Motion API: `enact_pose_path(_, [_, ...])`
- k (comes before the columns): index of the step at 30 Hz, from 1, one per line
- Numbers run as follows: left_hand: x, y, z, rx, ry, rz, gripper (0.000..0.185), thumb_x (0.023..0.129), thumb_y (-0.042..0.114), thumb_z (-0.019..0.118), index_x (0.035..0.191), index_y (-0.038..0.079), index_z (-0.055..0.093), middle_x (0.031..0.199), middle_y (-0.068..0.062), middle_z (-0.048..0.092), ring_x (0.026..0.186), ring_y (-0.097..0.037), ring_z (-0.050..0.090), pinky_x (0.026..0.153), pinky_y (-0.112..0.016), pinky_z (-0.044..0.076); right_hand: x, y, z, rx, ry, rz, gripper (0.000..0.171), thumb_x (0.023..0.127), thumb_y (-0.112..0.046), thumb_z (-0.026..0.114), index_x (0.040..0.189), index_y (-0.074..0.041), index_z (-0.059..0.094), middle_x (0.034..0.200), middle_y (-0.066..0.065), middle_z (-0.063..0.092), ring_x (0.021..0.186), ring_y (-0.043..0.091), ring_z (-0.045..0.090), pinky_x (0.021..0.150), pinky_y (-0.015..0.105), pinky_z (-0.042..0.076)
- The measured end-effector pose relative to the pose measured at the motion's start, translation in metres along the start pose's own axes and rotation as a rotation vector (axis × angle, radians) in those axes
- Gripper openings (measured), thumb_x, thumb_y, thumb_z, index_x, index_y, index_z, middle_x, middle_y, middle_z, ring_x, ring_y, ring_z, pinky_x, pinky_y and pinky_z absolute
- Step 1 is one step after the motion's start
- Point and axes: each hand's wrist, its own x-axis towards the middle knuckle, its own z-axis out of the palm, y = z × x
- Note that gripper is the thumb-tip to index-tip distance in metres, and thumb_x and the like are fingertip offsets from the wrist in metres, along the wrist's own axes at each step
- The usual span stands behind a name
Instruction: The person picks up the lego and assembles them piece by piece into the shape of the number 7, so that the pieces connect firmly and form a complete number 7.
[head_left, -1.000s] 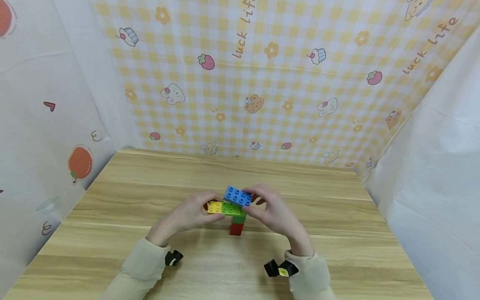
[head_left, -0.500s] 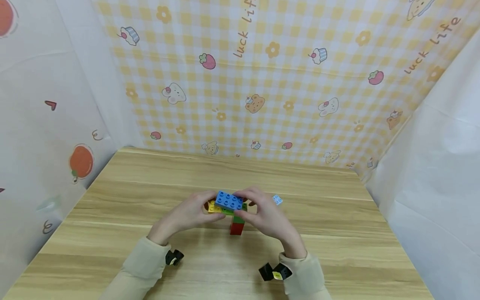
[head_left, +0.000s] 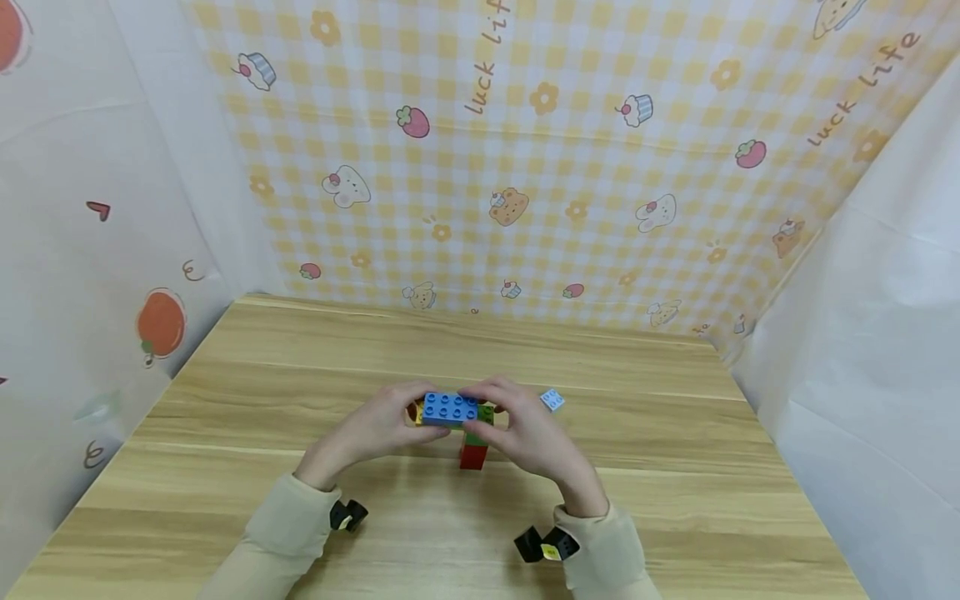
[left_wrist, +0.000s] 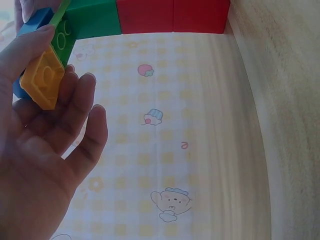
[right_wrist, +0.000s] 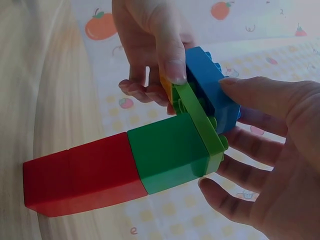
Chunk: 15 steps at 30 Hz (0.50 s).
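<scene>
The person's left hand [head_left: 375, 427] pinches a thin, square yellow plastic plate [left_wrist: 42, 80] between thumb and fingers. The right hand [head_left: 528, 433] holds a blue rectangular plastic brick [head_left: 450, 409] with eight studs, its thumb and fingers on opposite sides. That brick lies over the yellow plate and a thin light-green plastic plate [right_wrist: 200, 122] beside it; whether it is fully seated cannot be told. The light-green plate tops a dark-green plastic brick [right_wrist: 167, 152], which stands on two stacked red plastic bricks [left_wrist: 145, 16], the column upright on the wood-grain table [head_left: 315, 350]. A small pale-blue plastic plate with four studs [head_left: 552, 400] rests just beyond the right hand.

Behind, a yellow-and-white gingham cloth [head_left: 450, 179] reads "luck life" in brown lettering at the upper right; beside the top centre the same phrase is cut off by the edge. Black wrist-worn devices at the left [head_left: 348, 516] and right [head_left: 549, 545] cuffs carry yellow labels, too small to read. The bricks' visible faces look plain.
</scene>
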Motion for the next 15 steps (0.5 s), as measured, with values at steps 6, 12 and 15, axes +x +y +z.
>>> enact_pose_path(6, [-0.0006, 0.0004, -0.0006, -0.002, 0.006, 0.007, 0.037, 0.088, 0.03, 0.075, 0.118, 0.011, 0.063, 0.102, 0.006, 0.063, 0.083, -0.01, 0.057, 0.072, -0.031, 0.051, 0.0023, -0.0005, 0.0028, 0.005, 0.015, -0.014, 0.038, 0.091, -0.016, 0.072, 0.127, -0.008, 0.063, 0.118, -0.002, 0.063, 0.104, 0.011, 0.06, 0.086, 0.032, 0.051])
enact_pose_path(12, [-0.0005, -0.0006, -0.0001, -0.008, 0.007, -0.001, 0.04, 0.088, 0.033, 0.074, 0.12, 0.011, 0.064, 0.103, 0.006, 0.064, 0.082, -0.01, 0.057, 0.071, -0.028, 0.051, 0.0031, -0.0013, 0.0054, -0.01, 0.012, 0.017, 0.038, 0.09, -0.018, 0.073, 0.126, -0.01, 0.065, 0.119, -0.005, 0.063, 0.102, 0.008, 0.059, 0.084, 0.029, 0.051])
enact_pose_path(15, [-0.0008, -0.0011, 0.0003, -0.031, 0.007, -0.016, 0.042, 0.088, 0.035, 0.074, 0.121, 0.011, 0.063, 0.103, 0.006, 0.064, 0.083, -0.01, 0.057, 0.071, -0.028, 0.051, 0.0034, -0.0009, 0.0066, -0.014, 0.013, 0.021, 0.038, 0.091, -0.019, 0.072, 0.127, -0.01, 0.064, 0.119, -0.005, 0.063, 0.101, 0.008, 0.059, 0.083, 0.029, 0.051])
